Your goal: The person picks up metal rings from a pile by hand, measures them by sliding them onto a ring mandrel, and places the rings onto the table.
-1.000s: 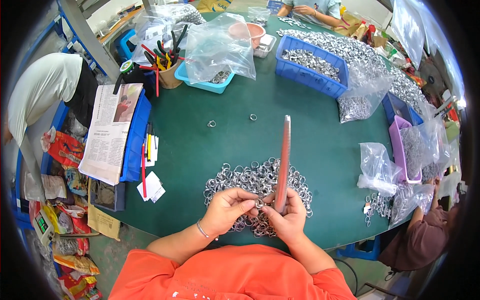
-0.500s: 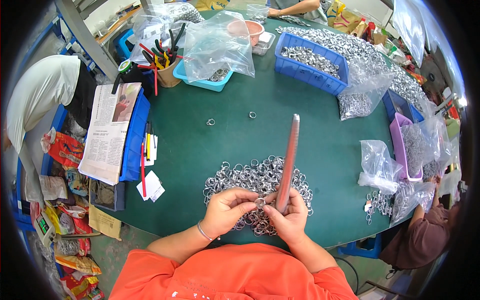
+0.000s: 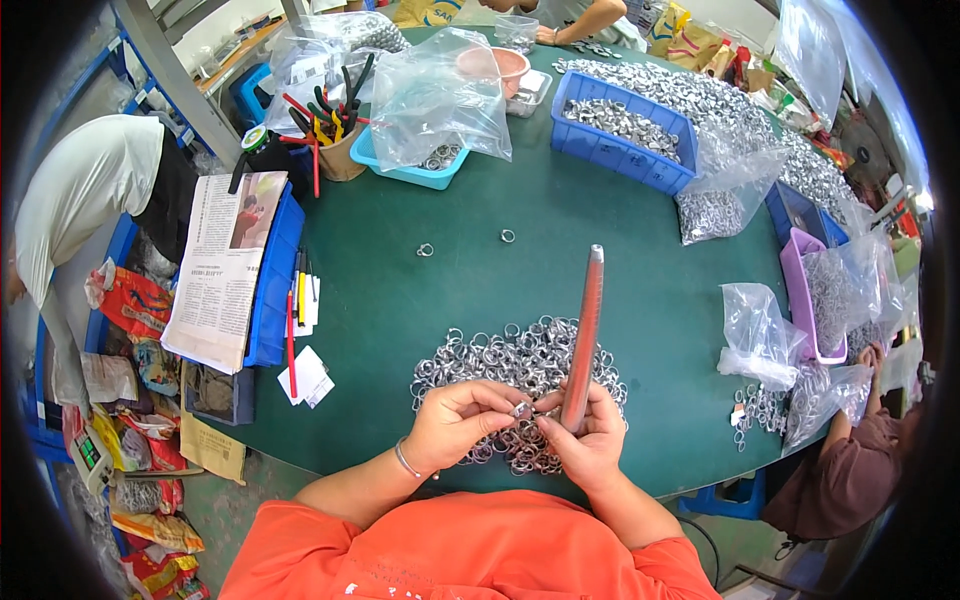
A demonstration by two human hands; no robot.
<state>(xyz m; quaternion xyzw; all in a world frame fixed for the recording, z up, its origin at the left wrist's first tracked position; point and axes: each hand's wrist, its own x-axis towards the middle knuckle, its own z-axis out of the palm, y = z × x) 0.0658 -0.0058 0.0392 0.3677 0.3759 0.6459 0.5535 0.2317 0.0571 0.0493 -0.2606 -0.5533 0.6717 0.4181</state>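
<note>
My left hand (image 3: 461, 420) pinches a small metal ring (image 3: 521, 410) between thumb and fingertips. In my right hand (image 3: 588, 437) a tapered ring mandrel (image 3: 584, 340) stands nearly upright, reddish with a pale metal tip. The right thumb and index finger also reach the ring, close beside the left fingertips. Under and beyond both hands spreads a pile of silver-coloured rings (image 3: 480, 362), partly covered by the hands. Two single rings lie apart from it farther up the green table, a left one (image 3: 425, 250) and a right one (image 3: 508, 236).
Blue bin of metal pieces (image 3: 625, 150) stands far right, beside a large metal heap (image 3: 690, 85). Turquoise tray (image 3: 415, 175) and pliers in a cup (image 3: 345, 155) are far left. Newspaper (image 3: 220, 270) lies on a blue crate at left. Other people are around the table (image 3: 380, 300).
The ring has turned between my fingertips. My right hand and the mandrel have shifted slightly right, while the whole view has moved a little. A co-worker at the far side leans farther into view.
</note>
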